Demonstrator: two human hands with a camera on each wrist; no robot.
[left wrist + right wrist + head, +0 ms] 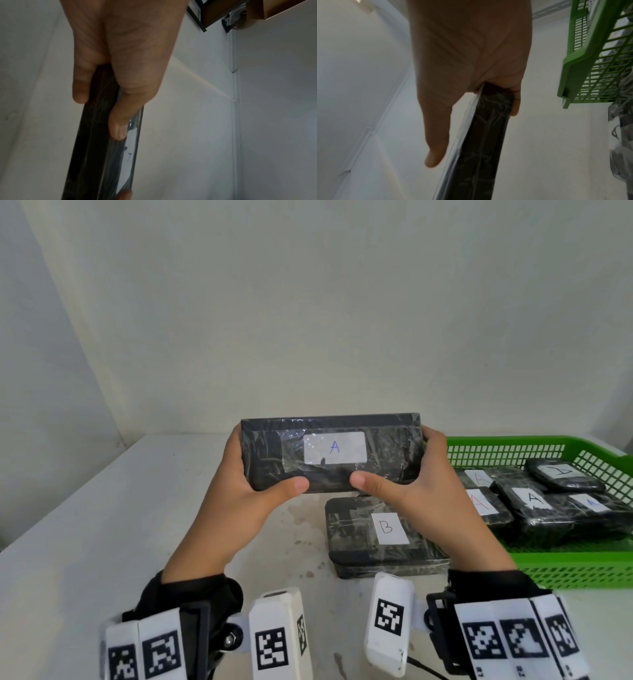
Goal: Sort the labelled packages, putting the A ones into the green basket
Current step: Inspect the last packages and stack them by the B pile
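Holding a black wrapped package [330, 455] up off the bench [102, 525], the person gripped one short end in the left hand [253, 484] and the other in the right hand [411, 484], fingers curled behind it and thumbs pressed on its front. Its white label [335, 447] read A and faced the head camera. To the right, the green basket [565, 570] already held at least five packages, four of them plainly labelled A. One package marked B [383, 537] lay on the bench just beside the basket. By my reading the sorting was nearly done: only this A remained to go in.
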